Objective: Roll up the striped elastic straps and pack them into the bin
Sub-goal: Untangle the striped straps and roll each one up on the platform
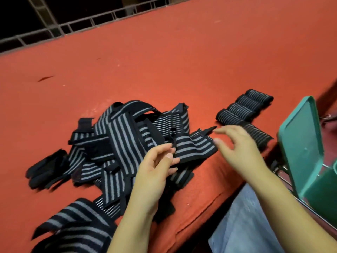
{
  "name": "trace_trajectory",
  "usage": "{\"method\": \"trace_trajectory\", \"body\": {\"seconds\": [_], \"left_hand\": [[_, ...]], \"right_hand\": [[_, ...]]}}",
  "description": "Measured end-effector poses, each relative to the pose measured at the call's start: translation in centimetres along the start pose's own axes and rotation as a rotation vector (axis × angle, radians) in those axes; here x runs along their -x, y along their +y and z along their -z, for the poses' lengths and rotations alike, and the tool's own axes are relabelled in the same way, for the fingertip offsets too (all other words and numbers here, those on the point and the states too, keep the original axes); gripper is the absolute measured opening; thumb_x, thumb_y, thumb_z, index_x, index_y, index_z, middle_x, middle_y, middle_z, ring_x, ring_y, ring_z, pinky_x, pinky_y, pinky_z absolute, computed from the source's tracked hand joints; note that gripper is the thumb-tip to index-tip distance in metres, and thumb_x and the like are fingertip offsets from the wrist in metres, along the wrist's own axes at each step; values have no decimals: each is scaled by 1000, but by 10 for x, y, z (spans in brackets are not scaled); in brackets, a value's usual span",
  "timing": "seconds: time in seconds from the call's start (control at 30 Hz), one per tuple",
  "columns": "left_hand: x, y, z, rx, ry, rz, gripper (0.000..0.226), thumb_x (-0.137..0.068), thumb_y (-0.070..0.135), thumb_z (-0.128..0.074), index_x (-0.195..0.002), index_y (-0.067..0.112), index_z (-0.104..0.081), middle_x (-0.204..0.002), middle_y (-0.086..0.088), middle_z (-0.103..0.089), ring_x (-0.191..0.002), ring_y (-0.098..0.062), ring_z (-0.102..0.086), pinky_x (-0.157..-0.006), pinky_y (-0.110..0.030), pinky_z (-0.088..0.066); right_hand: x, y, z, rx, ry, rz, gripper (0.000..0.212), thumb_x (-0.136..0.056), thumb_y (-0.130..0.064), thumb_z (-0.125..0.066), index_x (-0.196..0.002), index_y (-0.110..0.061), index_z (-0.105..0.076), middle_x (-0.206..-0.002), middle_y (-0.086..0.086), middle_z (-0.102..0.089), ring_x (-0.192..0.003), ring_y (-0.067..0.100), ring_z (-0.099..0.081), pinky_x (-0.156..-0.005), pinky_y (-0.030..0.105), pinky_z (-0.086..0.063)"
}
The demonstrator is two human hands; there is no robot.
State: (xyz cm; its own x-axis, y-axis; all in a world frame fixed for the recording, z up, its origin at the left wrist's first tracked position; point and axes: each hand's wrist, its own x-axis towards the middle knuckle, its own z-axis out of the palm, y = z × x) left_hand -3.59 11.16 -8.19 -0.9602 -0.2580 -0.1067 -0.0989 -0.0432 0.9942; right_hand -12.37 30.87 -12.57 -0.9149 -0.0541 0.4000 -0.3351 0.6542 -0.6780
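From the head view: on the red counter (164,52), a tangled pile of loose striped straps (116,143), too overlapped for a sure count. Left hand (156,161) pinching one strap end (193,147) between thumb and fingers. Right hand (235,143) hovering just beside that end, fingers spread and relaxed, nothing in the grip. Behind the right hand, five rolled straps (242,108) in a row, the nearest partly hidden. At the right edge, one green bin (302,143), contents not visible. By judgement, roughly a third rolled, most of the rolling and all packing left.
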Motion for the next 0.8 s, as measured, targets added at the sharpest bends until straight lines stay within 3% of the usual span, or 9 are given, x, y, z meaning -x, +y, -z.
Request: {"method": "trace_trajectory", "body": {"seconds": [0.17,0.27,0.33,0.43,0.5,0.6,0.67,0.73,0.8], "left_hand": [[-1,-15,41,-313,239,-180,25,-93,6,-61,-98,30,-66,-105,7,-69,-99,-5,-64,-92,-28,-50],[-14,-27,68,-620,410,-159,36,-88,13,-69,-122,18,-60,-126,-2,-57,-117,-12,-50,-106,-34,-39],[-19,-29,79,-612,389,-15,53,-88,20,-71,-136,14,-50,-138,-6,-50,-129,-19,-46,-111,-36,-35],[-21,-29,85,-377,350,70,57,-89,13,-69,-140,14,-43,-135,-5,-53,-111,-16,-60,-103,-35,-45],[-19,-28,86,-261,339,74,56,-90,10,-68,-139,14,-42,-119,-5,-64,-97,-14,-65,-96,-36,-51],[-13,-26,84,-200,303,45,54,-90,11,-68,-138,18,-43,-104,-10,-69,-96,-20,-69,-92,-39,-54],[-6,-16,82,-185,321,-14,47,-91,9,-67,-132,19,-46,-94,-6,-69,-83,-15,-68,-79,-30,-55],[1,1,81,-209,332,-126,36,-91,7,-66,-122,20,-52,-85,-2,-64,-71,-7,-60,-68,-19,-49],[10,22,82,-230,322,-283,28,-90,6,-67,-108,27,-59,-87,3,-63,-75,-3,-60,-70,-16,-48]], "right_hand": [[13,-58,-42,-169,-222,155,32,-78,-31,-61,-101,-11,-72,-101,5,-64,-97,4,-53,-91,3,-30],[15,-85,-57,-197,-292,196,26,-83,-25,-66,-106,-13,-71,-105,-3,-61,-102,7,-53,-89,3,-30],[16,-97,-65,-197,-306,211,23,-84,-18,-71,-107,-16,-70,-106,-6,-58,-103,8,-52,-88,7,-32],[18,-105,-69,-178,-305,219,23,-84,-17,-72,-107,-17,-70,-105,-8,-57,-104,9,-52,-92,16,-33],[18,-106,-68,-184,-295,214,21,-83,-15,-72,-104,-17,-70,-104,-8,-57,-103,9,-53,-89,9,-30],[19,-107,-64,-199,-302,183,20,-84,-15,-71,-104,-18,-70,-104,-10,-58,-102,5,-52,-85,-3,-28],[20,-109,-59,-211,-319,153,22,-85,-17,-70,-108,-21,-69,-107,-13,-57,-102,1,-51,-84,-4,-27],[19,-111,-55,-266,-319,129,26,-86,-21,-69,-111,-28,-65,-110,-16,-58,-105,-1,-53,-90,1,-31],[16,-118,-50,-438,-338,48,28,-88,-27,-67,-114,-34,-62,-111,-15,-62,-106,0,-58,-95,19,-44]]}}
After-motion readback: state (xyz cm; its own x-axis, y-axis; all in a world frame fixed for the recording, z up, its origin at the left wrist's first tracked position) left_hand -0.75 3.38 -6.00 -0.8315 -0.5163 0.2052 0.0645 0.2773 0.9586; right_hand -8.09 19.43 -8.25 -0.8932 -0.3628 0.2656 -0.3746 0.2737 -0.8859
